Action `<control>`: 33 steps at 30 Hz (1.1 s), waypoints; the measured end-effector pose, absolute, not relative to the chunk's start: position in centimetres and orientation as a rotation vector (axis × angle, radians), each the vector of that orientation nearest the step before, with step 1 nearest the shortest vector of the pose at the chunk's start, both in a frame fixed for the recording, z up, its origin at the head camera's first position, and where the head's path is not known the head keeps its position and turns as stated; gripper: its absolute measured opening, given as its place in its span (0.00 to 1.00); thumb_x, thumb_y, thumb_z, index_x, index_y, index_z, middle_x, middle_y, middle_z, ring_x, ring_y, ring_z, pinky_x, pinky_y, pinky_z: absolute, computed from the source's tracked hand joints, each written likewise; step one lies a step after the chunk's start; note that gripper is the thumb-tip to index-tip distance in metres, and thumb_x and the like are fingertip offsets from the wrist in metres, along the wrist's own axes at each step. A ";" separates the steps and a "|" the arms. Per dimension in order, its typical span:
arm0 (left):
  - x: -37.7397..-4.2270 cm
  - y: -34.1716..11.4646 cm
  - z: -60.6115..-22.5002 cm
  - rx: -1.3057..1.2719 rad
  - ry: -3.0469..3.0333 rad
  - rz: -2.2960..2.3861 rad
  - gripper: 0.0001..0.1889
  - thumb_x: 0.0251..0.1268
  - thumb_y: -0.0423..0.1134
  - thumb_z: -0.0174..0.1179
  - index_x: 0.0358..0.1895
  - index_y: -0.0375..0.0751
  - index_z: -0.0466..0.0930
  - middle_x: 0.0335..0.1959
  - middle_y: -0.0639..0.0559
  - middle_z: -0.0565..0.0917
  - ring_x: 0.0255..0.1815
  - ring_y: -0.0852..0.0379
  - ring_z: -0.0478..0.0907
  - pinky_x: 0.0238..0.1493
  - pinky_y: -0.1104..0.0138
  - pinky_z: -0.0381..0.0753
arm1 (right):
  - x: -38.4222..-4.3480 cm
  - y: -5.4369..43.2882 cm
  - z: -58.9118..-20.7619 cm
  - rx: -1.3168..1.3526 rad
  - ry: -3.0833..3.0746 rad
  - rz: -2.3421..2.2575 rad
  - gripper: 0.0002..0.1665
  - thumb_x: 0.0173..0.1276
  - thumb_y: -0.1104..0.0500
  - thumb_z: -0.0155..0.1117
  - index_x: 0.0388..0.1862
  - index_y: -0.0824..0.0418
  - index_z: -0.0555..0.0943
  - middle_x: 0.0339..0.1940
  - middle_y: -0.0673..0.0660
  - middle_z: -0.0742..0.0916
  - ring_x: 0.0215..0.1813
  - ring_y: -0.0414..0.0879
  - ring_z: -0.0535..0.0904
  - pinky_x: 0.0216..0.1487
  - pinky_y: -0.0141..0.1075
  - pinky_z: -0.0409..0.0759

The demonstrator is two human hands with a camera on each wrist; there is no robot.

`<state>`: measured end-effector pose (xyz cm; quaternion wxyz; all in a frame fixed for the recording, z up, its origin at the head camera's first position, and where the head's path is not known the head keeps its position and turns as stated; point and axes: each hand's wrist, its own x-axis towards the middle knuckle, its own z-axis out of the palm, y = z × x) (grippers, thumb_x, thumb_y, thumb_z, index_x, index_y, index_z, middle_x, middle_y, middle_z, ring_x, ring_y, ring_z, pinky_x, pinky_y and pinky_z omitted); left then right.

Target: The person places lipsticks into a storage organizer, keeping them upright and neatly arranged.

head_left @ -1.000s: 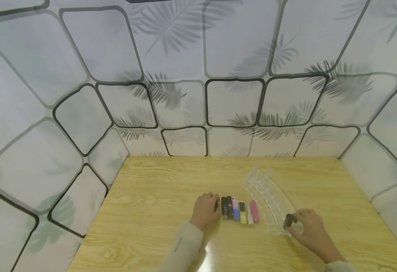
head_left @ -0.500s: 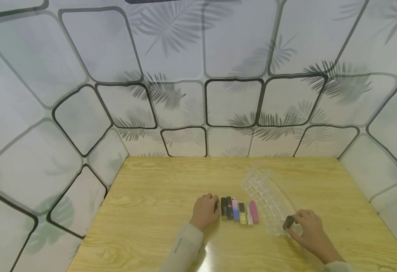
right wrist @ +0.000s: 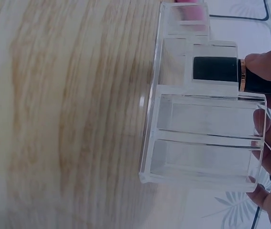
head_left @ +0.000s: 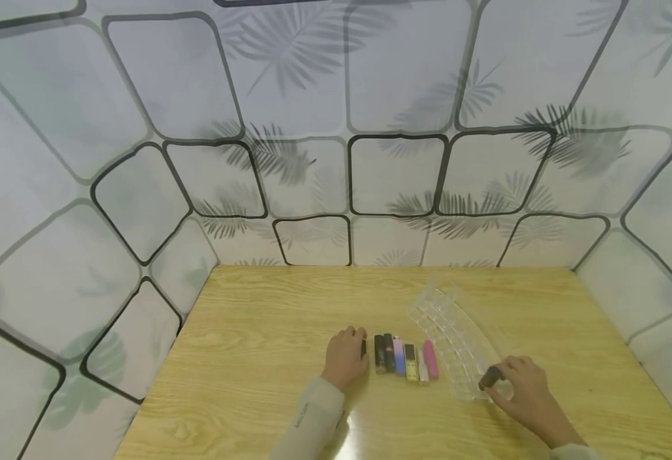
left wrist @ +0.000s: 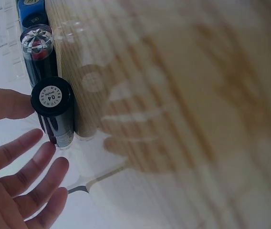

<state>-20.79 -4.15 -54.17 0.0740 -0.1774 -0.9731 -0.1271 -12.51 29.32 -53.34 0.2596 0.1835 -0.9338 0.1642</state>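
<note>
My right hand [head_left: 526, 390] pinches a black lipstick [right wrist: 215, 69] with a gold band. The lipstick's end sits inside a compartment of the clear stepped organizer [right wrist: 207, 138], and my other right fingertips are at its rim. On the left, my left hand [head_left: 344, 359] holds a black lipstick [left wrist: 53, 98], end label "04", between thumb and fingers, low at the table beside the row. Behind it in the left wrist view are a tube with a clear faceted cap [left wrist: 36, 42] and a blue tube [left wrist: 32, 12].
Between the hands lies a row: black tubes [head_left: 379, 353], a pink-and-blue tube [head_left: 399, 356], a gold-and-black one [head_left: 411, 362], a whitish one [head_left: 423, 365] and a pink one [head_left: 430, 359]. The organizer curves away over the wooden table [head_left: 267, 313]. Patterned cloth [head_left: 393, 172] surrounds the table.
My left hand has shifted slightly left with its lipstick, away from the row. The right hand stays at the organizer's near end, the lipstick turned a little in its fingers.
</note>
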 end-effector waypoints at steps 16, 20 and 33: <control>-21.0 -4.0 -54.0 -0.413 -3.005 -0.334 0.22 0.50 0.45 0.65 0.49 0.44 0.75 0.35 0.47 0.82 0.31 0.53 0.78 0.31 0.65 0.77 | -13.7 30.6 -51.1 0.510 -2.449 0.566 0.20 0.35 0.59 0.79 0.31 0.59 0.83 0.23 0.48 0.82 0.32 0.48 0.75 0.33 0.48 0.72; -21.0 -4.0 -54.0 -0.399 -3.021 -0.325 0.23 0.49 0.45 0.65 0.50 0.43 0.74 0.32 0.47 0.83 0.30 0.53 0.78 0.28 0.65 0.76 | -13.9 31.6 -50.5 0.368 -2.508 0.567 0.11 0.49 0.64 0.71 0.33 0.63 0.82 0.26 0.53 0.82 0.35 0.53 0.76 0.36 0.53 0.72; -20.8 -3.8 -54.0 -0.354 -3.042 -0.297 0.24 0.49 0.46 0.64 0.49 0.40 0.73 0.26 0.46 0.82 0.25 0.52 0.77 0.26 0.65 0.74 | -14.6 32.7 -52.4 0.270 -2.690 0.238 0.13 0.53 0.58 0.67 0.34 0.65 0.79 0.30 0.59 0.83 0.36 0.59 0.79 0.35 0.59 0.75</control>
